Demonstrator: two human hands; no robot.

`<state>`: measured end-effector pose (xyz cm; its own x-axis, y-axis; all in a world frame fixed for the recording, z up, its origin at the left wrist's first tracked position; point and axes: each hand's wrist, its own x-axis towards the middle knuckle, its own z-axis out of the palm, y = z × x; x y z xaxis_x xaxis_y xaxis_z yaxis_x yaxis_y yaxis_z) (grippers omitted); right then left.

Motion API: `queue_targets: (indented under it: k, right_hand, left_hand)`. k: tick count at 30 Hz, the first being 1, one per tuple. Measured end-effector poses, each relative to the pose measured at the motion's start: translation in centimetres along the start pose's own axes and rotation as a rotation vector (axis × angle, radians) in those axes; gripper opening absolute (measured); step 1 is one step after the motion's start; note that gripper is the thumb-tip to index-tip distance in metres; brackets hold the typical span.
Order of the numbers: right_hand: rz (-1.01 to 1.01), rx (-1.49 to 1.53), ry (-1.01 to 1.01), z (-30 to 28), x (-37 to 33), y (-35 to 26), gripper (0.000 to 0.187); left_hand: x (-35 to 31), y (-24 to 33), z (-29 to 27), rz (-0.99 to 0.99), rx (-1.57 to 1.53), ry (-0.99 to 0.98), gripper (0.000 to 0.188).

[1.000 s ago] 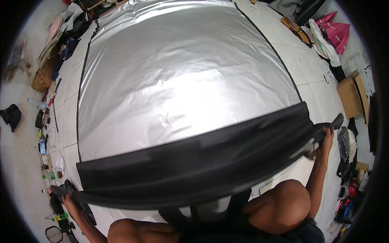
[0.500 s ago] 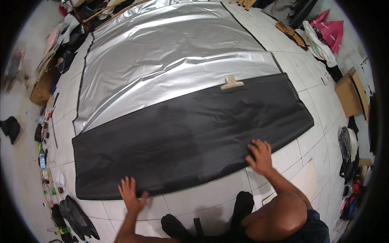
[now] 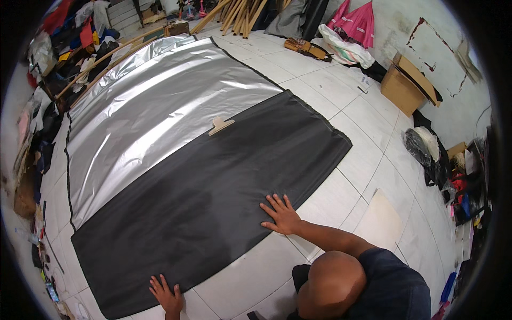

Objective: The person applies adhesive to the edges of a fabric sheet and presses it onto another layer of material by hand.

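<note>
Two grips, black fabric apparently beneath.

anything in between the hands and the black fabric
Nothing visible. The left hand and right hand both appear to rest, fingers spread, directly on the black fabric along its near edge. The beige clip sits at its far edge, beside the silver sheet, away from both hands.

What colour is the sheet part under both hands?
Black; the head view shows this sheet part best.
</note>
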<state>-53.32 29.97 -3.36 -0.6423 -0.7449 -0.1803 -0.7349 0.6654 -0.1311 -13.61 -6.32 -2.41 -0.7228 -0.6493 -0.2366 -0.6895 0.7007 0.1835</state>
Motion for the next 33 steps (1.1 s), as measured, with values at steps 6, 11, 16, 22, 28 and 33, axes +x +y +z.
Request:
queue_targets:
  k: [6,11,16,22,28,33]
  right_hand:
    - [0.040,0.026,-0.024,0.3,-2.5,0.0,0.078]
    - [0.029,0.034,-0.003,0.1,-5.3,-0.3,0.077]
    - [-0.031,0.245,0.225,-2.4,-5.3,-1.1,0.070]
    - [0.944,0.884,0.359,0.2,-9.0,5.3,0.051]
    - [1.121,1.615,0.475,4.1,-5.2,11.0,0.043]
    - [1.082,1.884,0.400,1.4,-4.6,12.5,0.028]
  left_hand:
    - [-1.8,0.6,0.8,0.003,0.029,0.002,0.072]
    - [-4.2,0.4,1.5,0.126,0.099,0.111,0.071]
    - [-5.1,-2.1,1.5,-0.053,-0.118,0.240,0.072]
    - [-6.0,-10.6,2.5,-1.001,-1.000,0.560,0.054]
    - [-4.4,-14.5,1.9,-1.080,-1.915,0.466,0.041]
    - [-3.1,-12.7,1.3,-0.813,-2.156,0.582,0.035]
